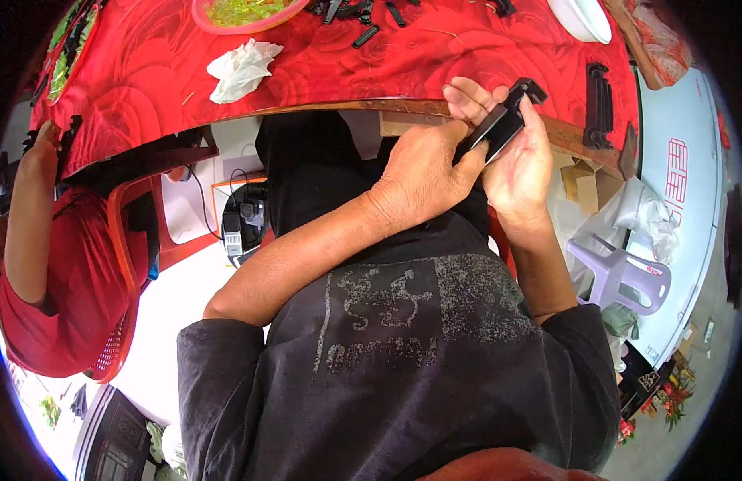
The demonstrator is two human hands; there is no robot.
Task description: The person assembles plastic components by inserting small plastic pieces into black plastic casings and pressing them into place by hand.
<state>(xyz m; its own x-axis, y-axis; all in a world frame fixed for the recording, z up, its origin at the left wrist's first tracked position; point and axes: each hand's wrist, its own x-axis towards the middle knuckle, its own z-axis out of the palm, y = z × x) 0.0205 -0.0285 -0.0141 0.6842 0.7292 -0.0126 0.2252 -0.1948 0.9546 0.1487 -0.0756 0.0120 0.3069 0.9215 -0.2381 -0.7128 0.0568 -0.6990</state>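
Both of my hands are together just over the table's near edge, right of the middle, around a long black plastic piece [499,127]. It lies tilted, with a hooked, blocky far end and a flat shiny face. My left hand [423,168] is closed on its near end, thumb pressed along it. Palm up beneath the piece, my right hand [522,176] grips it between the thumb and the fingers, whose tips show on the far side. Part of the near end is hidden behind my left fingers. On the table to the right is a row of similar black pieces [599,106].
A red rose-patterned cloth [323,68] covers the table. On it are a crumpled white tissue [243,69], a pink basin [201,18] of yellow-green bits, loose black pieces [365,36] and a white bowl [578,20]. A person in red [54,280] sits left; a purple stool [628,276] stands right.
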